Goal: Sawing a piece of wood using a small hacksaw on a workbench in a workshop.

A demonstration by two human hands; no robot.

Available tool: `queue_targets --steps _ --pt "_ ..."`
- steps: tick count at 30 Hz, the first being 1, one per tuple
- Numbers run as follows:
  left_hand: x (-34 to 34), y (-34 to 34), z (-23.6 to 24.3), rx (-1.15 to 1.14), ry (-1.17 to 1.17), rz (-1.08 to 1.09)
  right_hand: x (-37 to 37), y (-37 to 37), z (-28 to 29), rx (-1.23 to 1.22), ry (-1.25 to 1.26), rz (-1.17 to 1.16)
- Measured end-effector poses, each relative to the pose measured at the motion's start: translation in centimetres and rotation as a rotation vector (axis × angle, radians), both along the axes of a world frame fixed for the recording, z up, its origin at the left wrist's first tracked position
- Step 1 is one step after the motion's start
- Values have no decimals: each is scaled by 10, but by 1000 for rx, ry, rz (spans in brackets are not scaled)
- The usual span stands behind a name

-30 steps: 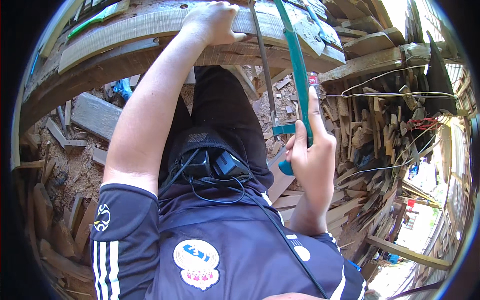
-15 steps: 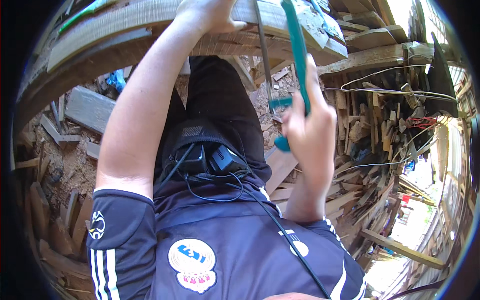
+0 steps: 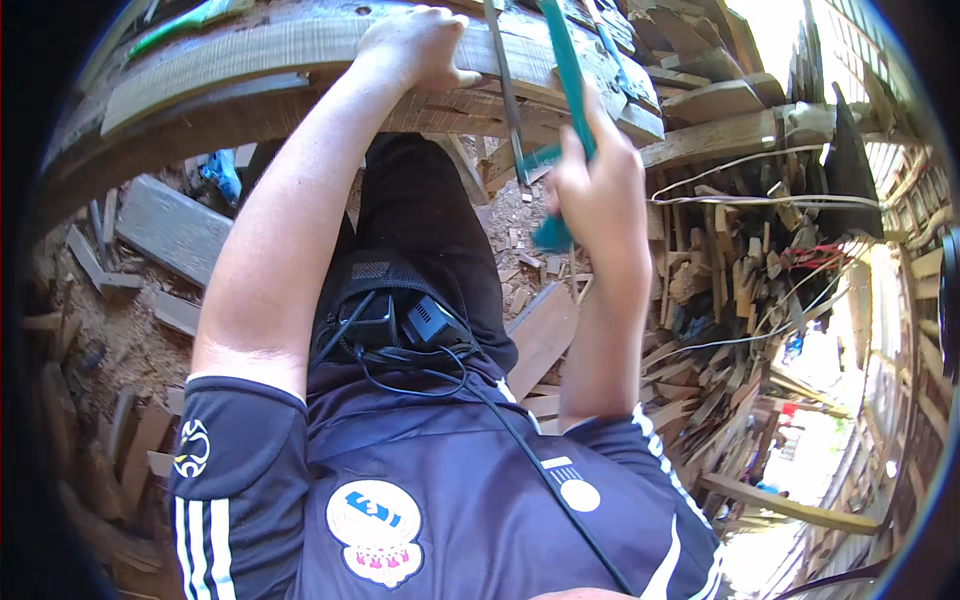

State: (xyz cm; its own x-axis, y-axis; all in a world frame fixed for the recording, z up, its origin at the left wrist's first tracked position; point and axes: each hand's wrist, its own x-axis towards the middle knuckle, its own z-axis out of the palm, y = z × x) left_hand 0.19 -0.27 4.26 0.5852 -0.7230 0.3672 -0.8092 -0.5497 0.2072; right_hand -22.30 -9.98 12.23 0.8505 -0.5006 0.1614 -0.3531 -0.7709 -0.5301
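Note:
My right hand [image 3: 603,195] is wrapped round the handle of a hacksaw [image 3: 568,70] with a teal frame. The narrow saw blade [image 3: 508,95] crosses the front edge of a pale wooden board [image 3: 240,62], just right of my left hand. Whether its teeth sit inside a cut cannot be seen. My left hand [image 3: 418,48] presses down on the board with fingers curled and thumb along the front edge. The board lies on a thick timber bench [image 3: 330,105] across the top of the view. The far end of the saw runs out of the picture.
A green-handled tool [image 3: 185,25] and a blue-handled tool [image 3: 605,45] rest on the bench. Wood offcuts [image 3: 175,225] and sawdust cover the ground at left. Scrap wood [image 3: 735,260] is heaped at right, with pale cables [image 3: 770,200] strung over it. A black cable [image 3: 540,480] crosses my shirt.
My right hand and the hacksaw have moved forward, away from my body. The left hand stays on the board. The whole view has shifted slightly.

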Motion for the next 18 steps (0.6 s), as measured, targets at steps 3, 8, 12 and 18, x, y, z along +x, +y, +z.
queue_targets --steps 3,8,12,18 --pt "-7 5 29 66 98 2 -74 43 3 152 -25 -142" --pt "-5 7 28 73 142 30 -61 27 -6 -34 -69 -27" --pt "8 -9 4 11 53 -72 55 -17 -10 -172 -148 16" --pt "6 -1 2 23 67 -11 77 -11 -7 -393 -72 46"
